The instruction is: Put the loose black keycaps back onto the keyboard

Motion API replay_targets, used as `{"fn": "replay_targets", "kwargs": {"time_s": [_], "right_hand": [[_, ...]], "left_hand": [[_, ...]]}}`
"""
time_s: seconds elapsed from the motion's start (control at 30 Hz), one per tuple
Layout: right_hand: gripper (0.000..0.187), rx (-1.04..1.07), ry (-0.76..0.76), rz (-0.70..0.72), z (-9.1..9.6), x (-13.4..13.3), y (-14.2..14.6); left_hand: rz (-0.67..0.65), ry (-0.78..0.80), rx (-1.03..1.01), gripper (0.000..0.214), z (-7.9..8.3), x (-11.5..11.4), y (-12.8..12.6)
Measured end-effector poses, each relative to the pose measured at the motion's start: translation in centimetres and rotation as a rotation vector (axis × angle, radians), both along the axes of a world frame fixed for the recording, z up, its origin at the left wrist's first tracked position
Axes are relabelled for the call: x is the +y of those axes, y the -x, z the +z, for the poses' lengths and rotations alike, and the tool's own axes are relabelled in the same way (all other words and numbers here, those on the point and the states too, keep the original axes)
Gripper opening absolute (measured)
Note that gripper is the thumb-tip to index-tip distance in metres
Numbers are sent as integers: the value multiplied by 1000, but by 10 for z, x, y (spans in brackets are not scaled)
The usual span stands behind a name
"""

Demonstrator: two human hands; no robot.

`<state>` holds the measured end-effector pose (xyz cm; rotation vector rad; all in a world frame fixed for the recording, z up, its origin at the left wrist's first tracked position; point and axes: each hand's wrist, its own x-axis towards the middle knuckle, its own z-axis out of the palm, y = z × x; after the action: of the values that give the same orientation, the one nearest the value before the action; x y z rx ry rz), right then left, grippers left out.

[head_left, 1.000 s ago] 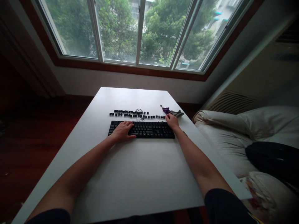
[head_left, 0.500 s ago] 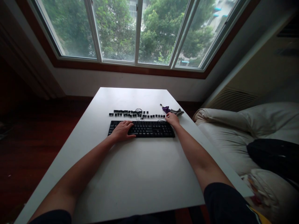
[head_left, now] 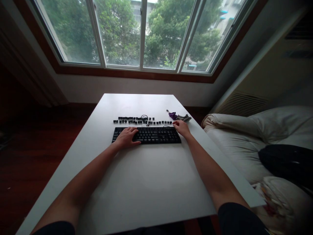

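A black keyboard (head_left: 154, 135) lies across the middle of the white table (head_left: 137, 189). My left hand (head_left: 127, 137) rests flat on its left part, fingers stretched over the keys. My right hand (head_left: 182, 127) sits at the keyboard's far right corner, fingers curled down toward the last loose keycaps; whether it pinches one is too small to tell. A row of several loose black keycaps (head_left: 137, 119) runs along the table just behind the keyboard, with thin wire loops (head_left: 146, 117) among them.
A purple and grey tool (head_left: 178, 116) lies behind my right hand near the table's right edge. A bed with white pillows (head_left: 256, 130) and a dark item (head_left: 286, 163) stands right of the table. Windows fill the far wall; dark wooden floor on the left.
The view has tilted slightly. My right hand has shifted a little along the keyboard's far right corner. The left hand stays on the keys.
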<state>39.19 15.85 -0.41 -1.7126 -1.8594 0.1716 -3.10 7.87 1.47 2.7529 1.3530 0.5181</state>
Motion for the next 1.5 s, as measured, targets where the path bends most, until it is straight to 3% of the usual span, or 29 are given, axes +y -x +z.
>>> {"fn": "replay_targets", "kwargs": {"time_s": [0.2,0.53,0.73,0.87,1.07,1.23,1.5], "right_hand": [[20,134,-45,137,-8,-18,5],[13,99,11,135,-5,-22,-4],[10,24,-38,152,-3,-24,-2],[12,18,-19,163,-5,-22,-4],[14,-27,-31,314,-3,-24,-4],[13,-23,-61,330,0,-29,-2],[25,68,33,377,3,-30,-11]], "left_hand": [[9,7,12,67,2,-1,-3],[13,6,21,68,1,-1,-6],[13,-1,29,69,0,-1,-8],[8,-9,33,69,0,0,-7],[11,-8,30,70,-2,0,-8],[8,-6,35,70,0,0,-8],[12,20,22,70,2,-1,-8]]}}
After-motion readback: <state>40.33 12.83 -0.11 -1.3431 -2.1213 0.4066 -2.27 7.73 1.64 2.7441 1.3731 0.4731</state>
